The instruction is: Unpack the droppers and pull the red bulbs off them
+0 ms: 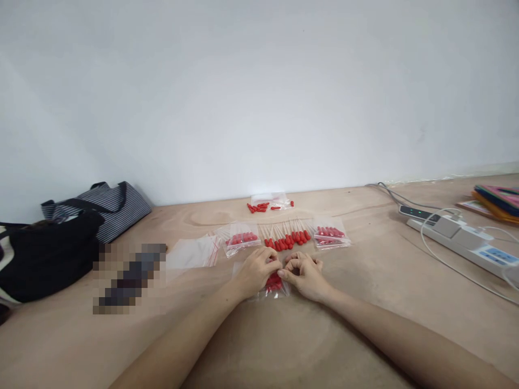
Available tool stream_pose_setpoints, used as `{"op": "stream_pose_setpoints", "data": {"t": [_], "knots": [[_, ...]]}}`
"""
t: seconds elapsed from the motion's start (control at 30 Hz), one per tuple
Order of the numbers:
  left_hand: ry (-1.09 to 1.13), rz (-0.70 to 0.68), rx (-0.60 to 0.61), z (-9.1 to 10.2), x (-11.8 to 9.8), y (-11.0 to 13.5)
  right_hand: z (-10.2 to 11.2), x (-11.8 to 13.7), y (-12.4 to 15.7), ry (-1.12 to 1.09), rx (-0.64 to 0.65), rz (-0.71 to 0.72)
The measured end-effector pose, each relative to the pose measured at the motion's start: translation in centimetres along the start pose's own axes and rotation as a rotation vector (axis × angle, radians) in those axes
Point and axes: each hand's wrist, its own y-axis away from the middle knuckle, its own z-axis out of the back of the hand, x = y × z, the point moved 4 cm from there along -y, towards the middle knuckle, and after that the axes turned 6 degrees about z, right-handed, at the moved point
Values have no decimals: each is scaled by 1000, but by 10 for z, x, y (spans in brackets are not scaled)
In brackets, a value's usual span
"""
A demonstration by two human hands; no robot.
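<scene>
My left hand (259, 268) rests over a small clear plastic bag (285, 292) with red pieces inside, its fingers curled and pinching at the bag. Close beside it, my right hand (305, 274) has thumb and index pressed together at the bag's right side; whatever lies in that pinch is hidden. Both hands cover much of the bag. Just beyond my fingers, a fanned row of red-tipped sticks (287, 240) lies on the table. A filled clear bag (243, 237) is left of the row, and another filled bag (330, 233) is on the right.
Flat clear bags (193, 253) lie to the left. Loose red pieces (258, 207) and a bag (268, 200) are near the wall. A striped bag (121, 210), a black bag (52, 259) and a blurred item (133, 275) stand left. Right is a power strip (466, 243) with cables.
</scene>
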Motion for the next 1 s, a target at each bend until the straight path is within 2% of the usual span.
{"op": "stream_pose_setpoints", "data": {"t": [0.13,0.3,0.6,0.83,1.0], "knots": [[89,26,2,0,5,3,8,2,1,112,-24,110],[144,33,5,-1,6,5,12,11,4,190,-47,441],[210,85,47,0,5,5,9,25,7,515,-277,848],[166,19,63,2,2,4,7,25,7,595,-215,870],[139,-37,5,1,2,4,7,25,9,600,-242,869]]}}
